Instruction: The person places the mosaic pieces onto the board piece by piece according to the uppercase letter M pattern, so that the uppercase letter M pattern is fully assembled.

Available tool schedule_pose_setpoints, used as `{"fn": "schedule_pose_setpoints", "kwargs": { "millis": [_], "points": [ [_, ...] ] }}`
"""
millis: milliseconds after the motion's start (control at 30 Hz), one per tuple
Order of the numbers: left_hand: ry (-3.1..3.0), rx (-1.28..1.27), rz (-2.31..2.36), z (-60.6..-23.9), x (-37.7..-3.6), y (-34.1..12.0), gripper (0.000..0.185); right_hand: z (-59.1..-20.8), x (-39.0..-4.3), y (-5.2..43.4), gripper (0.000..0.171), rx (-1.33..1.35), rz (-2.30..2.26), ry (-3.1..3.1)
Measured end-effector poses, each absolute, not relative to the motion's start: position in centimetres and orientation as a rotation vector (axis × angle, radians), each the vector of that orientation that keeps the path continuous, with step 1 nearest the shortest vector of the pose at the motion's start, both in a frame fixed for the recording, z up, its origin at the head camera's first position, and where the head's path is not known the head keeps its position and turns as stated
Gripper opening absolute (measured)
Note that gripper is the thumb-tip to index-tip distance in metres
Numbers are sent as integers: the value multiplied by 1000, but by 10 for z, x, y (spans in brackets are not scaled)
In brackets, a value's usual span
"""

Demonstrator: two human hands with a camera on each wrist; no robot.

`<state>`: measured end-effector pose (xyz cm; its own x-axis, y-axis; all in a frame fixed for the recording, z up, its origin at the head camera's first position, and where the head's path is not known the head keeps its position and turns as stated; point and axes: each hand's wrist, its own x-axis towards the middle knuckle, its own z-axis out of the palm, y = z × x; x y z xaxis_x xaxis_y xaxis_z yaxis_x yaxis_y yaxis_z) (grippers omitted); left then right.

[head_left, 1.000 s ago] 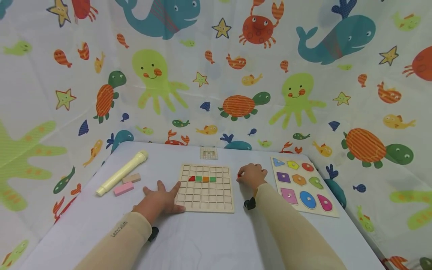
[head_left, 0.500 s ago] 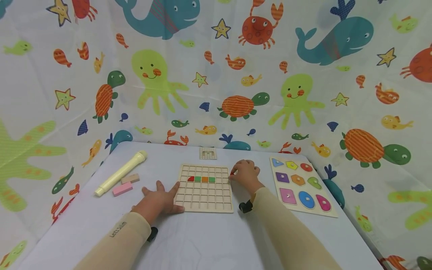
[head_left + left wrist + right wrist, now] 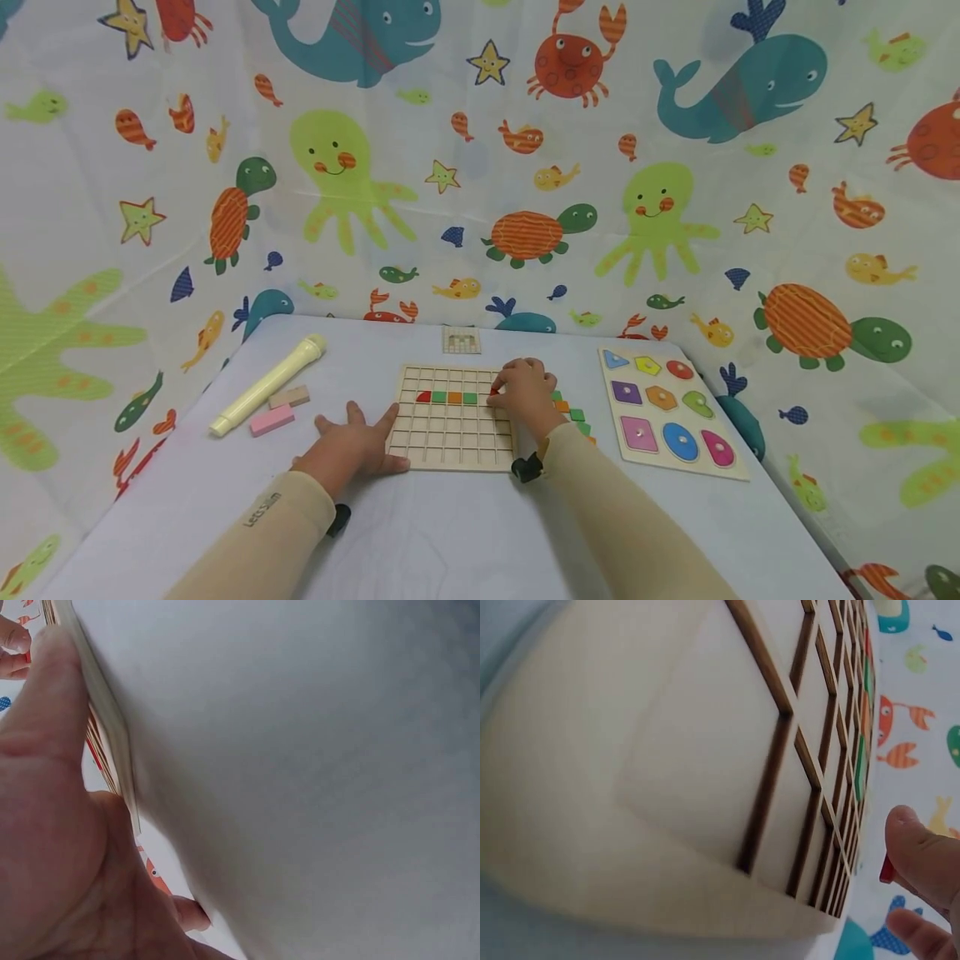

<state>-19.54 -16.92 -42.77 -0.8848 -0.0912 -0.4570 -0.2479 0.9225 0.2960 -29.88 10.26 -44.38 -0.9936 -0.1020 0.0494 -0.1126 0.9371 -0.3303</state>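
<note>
A pale wooden grid board (image 3: 452,442) lies on the table. One row of it holds a red rounded-corner tile (image 3: 424,397), a green tile (image 3: 439,397), an orange tile (image 3: 454,397) and another green tile (image 3: 470,398). My left hand (image 3: 356,446) has its fingers spread, its thumb and index finger against the board's left side; the left wrist view shows the thumb along the board's edge (image 3: 111,727). Over the right part of the board, my right hand (image 3: 527,396) pinches a small red tile (image 3: 886,870) between thumb and fingers, to the right of the row.
Loose orange (image 3: 562,407) and green tiles (image 3: 577,415) lie partly behind the right forearm. Farther right is a shape puzzle (image 3: 660,457). On the left sit a yellow toy microphone (image 3: 270,383), a wooden block (image 3: 290,397) and a pink block (image 3: 273,421). A small wooden piece (image 3: 461,350) lies behind the board.
My right hand has moved left with the red tile, from beside the board to over its right columns. Loose tiles behind the forearm have come into view. The left hand stays put.
</note>
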Motion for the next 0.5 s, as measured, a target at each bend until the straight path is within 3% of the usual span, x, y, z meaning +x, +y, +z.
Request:
{"fn": "schedule_pose_setpoints", "kwargs": {
  "millis": [500],
  "points": [
    [2632, -250, 494, -425, -194, -169, 113, -452, -304, 90, 13, 223, 507, -3133]
  ]
}}
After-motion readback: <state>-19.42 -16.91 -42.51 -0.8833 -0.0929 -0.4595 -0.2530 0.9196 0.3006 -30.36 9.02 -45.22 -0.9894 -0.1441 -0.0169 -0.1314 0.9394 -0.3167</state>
